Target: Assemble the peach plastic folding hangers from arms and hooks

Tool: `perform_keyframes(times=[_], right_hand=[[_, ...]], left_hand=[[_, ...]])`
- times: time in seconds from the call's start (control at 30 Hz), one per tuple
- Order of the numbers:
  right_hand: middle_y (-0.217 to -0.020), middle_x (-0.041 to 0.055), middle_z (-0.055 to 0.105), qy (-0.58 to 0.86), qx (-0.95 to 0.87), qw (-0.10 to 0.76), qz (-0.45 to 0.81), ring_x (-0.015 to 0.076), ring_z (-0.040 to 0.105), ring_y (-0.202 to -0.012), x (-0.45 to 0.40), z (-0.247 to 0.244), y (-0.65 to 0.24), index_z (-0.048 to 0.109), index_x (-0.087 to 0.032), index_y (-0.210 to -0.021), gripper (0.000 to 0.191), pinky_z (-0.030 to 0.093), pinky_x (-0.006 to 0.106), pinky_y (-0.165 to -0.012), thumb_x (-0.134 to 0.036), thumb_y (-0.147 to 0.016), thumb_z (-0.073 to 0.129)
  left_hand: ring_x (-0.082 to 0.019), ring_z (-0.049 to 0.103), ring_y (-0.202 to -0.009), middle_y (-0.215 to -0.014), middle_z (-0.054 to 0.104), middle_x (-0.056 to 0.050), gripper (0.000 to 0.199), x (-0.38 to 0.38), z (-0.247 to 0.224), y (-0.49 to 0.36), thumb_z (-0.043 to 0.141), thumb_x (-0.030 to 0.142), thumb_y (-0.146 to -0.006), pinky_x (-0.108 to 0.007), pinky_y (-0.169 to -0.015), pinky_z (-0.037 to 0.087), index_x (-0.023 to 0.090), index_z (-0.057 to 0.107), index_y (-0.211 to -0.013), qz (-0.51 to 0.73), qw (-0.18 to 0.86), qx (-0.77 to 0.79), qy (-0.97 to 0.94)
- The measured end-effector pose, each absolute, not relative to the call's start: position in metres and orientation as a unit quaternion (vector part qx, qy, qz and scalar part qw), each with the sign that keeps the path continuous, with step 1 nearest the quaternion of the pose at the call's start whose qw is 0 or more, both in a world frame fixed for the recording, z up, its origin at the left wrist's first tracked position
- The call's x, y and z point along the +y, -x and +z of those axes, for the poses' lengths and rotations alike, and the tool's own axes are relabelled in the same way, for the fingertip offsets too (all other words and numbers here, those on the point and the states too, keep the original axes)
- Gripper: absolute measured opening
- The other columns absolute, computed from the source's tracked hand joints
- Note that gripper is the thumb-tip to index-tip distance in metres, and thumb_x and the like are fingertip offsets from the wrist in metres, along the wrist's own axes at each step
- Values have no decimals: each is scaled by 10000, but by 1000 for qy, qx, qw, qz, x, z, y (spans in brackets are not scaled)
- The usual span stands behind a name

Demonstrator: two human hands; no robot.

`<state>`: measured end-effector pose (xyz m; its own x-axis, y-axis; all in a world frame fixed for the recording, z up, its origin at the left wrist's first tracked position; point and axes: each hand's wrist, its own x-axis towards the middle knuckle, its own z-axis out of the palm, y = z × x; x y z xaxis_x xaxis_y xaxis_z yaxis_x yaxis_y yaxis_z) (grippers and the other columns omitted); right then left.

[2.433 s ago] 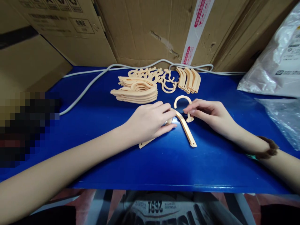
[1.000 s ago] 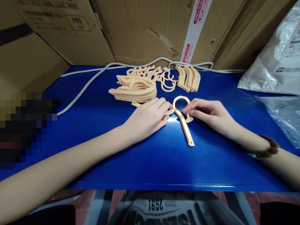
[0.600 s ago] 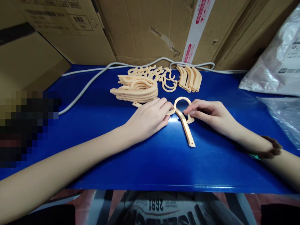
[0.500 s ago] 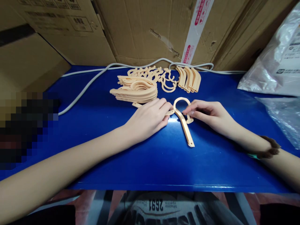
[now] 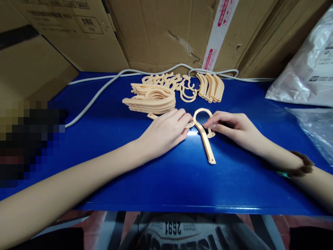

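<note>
My left hand [image 5: 169,130] is closed round a cream plastic hanger arm, whose far end [image 5: 152,116] sticks out beyond the knuckles. In my right hand [image 5: 229,125], thumb and fingertips pinch the curved hanger hook [image 5: 203,110]. A second hanger arm [image 5: 205,142] slants down toward me from the joint between the hands, touched by neither hand. Where the pieces meet, my left fingertips partly cover them. Just behind my left hand lies a stack of folded hangers [image 5: 149,102].
Loose hooks [image 5: 187,95] and a row of separate hanger arms [image 5: 212,88] lie at the back of the blue table [image 5: 166,187]. A white cable [image 5: 97,93] runs behind them, along cardboard boxes [image 5: 156,34]. Plastic bags [image 5: 299,76] stand at the right.
</note>
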<state>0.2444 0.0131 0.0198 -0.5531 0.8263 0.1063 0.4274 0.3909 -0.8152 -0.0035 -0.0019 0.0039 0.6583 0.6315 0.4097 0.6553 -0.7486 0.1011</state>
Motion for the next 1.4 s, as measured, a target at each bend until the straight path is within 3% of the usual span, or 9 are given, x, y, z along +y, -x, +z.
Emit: perform_keyframes(times=[0.67, 1.1, 1.4], right_hand=[[-971, 5, 702, 376, -823, 233, 357, 166, 637, -881, 12, 21, -246, 726, -247, -1004, 169, 463, 300, -788, -314, -954, 580], [-985, 31, 722, 383, -825, 216, 356, 195, 649, -899, 12, 22, -246, 721, -234, -1033, 209, 472, 338, -807, -356, -953, 571], [-939, 14, 728, 409, -789, 269, 371, 177, 652, -836, 11, 22, -244, 751, -260, -998, 185, 492, 315, -772, -372, -920, 627]], left_hand=[[-249, 603, -976, -1012, 630, -81, 126, -2, 9, -1, 513, 166, -962, -372, -866, 478, 118, 598, -1042, -153, 3, -389, 909], [-262, 580, -944, -994, 620, -89, 189, -1, 6, 0, 475, 174, -962, -376, -833, 462, 110, 603, -1086, -158, 30, -377, 912], [-222, 613, -983, -1093, 603, -109, 200, -3, 5, -1, 450, 115, -976, -351, -888, 497, 102, 560, -1142, -215, -31, -367, 905]])
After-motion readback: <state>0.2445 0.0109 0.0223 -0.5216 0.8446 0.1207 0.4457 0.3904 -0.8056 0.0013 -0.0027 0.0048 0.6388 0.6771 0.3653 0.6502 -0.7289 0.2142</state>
